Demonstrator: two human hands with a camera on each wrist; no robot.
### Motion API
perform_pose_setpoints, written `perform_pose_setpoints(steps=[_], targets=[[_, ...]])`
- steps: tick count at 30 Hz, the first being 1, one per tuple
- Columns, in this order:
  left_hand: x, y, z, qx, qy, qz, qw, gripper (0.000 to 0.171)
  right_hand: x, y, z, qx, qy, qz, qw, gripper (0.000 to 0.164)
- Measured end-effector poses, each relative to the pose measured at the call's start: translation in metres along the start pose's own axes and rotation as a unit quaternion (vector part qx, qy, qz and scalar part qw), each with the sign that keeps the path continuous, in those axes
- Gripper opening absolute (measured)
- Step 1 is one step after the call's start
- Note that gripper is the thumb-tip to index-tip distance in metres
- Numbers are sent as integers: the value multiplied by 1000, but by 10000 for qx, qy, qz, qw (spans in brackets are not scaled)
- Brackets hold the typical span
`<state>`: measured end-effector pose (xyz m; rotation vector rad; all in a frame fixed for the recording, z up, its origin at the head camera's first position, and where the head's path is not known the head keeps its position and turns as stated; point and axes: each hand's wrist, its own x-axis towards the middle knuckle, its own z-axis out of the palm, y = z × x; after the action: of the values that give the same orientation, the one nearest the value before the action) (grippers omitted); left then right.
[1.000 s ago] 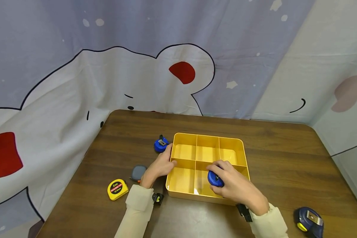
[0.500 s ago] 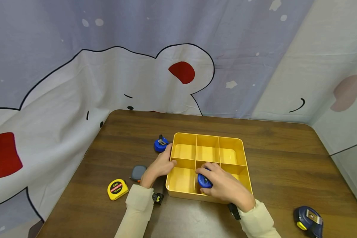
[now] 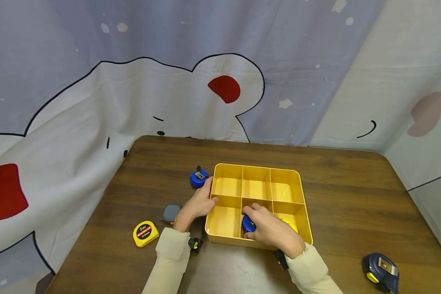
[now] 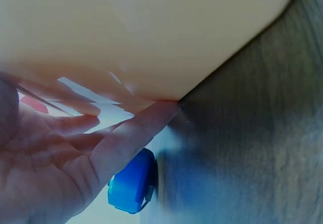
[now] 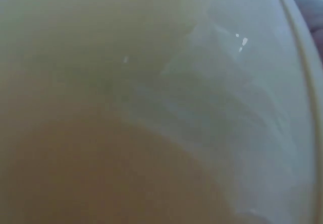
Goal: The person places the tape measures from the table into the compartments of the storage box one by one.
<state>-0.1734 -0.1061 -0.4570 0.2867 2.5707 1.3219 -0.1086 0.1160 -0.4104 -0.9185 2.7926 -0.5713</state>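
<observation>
In the head view, a yellow six-compartment box (image 3: 256,167) rests on the table. My right hand (image 3: 270,230) grips a blue tape measure (image 3: 248,223) down in the front middle compartment. My left hand (image 3: 199,203) holds the box's left side, thumb over the rim and fingers along the outer wall; the left wrist view shows these fingers (image 4: 136,133) against the wall. Something yellow (image 3: 289,223), partly hidden by my right hand, lies in the front right compartment. The right wrist view is filled by the box's blurred wall (image 5: 151,108).
Left of the box lie another blue tape measure (image 3: 198,178), a grey tape measure (image 3: 170,213) and a yellow tape measure (image 3: 145,234). A dark blue tape measure (image 3: 381,272) sits at the front right of the wooden table (image 3: 353,196). A printed curtain (image 3: 150,90) hangs behind.
My right hand has moved left and lower into the front middle compartment with the blue tape measure, uncovering the yellow thing at front right. My left hand stays in place.
</observation>
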Motion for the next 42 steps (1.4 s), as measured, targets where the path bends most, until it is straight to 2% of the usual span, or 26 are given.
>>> perform_pose_setpoints(steps=[8, 18, 23, 28, 35, 42], targets=[[0, 0, 0, 36, 15, -63, 10000, 72, 7, 2, 7, 155, -307, 176, 9993, 41], [-2, 4, 0, -1, 18, -187, 9998, 72, 10, 1, 10, 75, -626, 549, 9965, 42], [-2, 2, 0, -12, 23, -142, 9999, 72, 12, 2, 11, 57, -753, 689, 9948, 38], [-1, 1, 0, -1, 5, -180, 9998, 72, 12, 2, 12, 63, -707, 652, 9953, 37], [-1, 1, 0, 34, 39, -203, 9998, 71, 10, 1, 10, 151, -637, 669, 9956, 42], [-2, 1, 1, 5, 64, -143, 9999, 71, 0, -3, -4, 387, -633, 431, 9963, 40]])
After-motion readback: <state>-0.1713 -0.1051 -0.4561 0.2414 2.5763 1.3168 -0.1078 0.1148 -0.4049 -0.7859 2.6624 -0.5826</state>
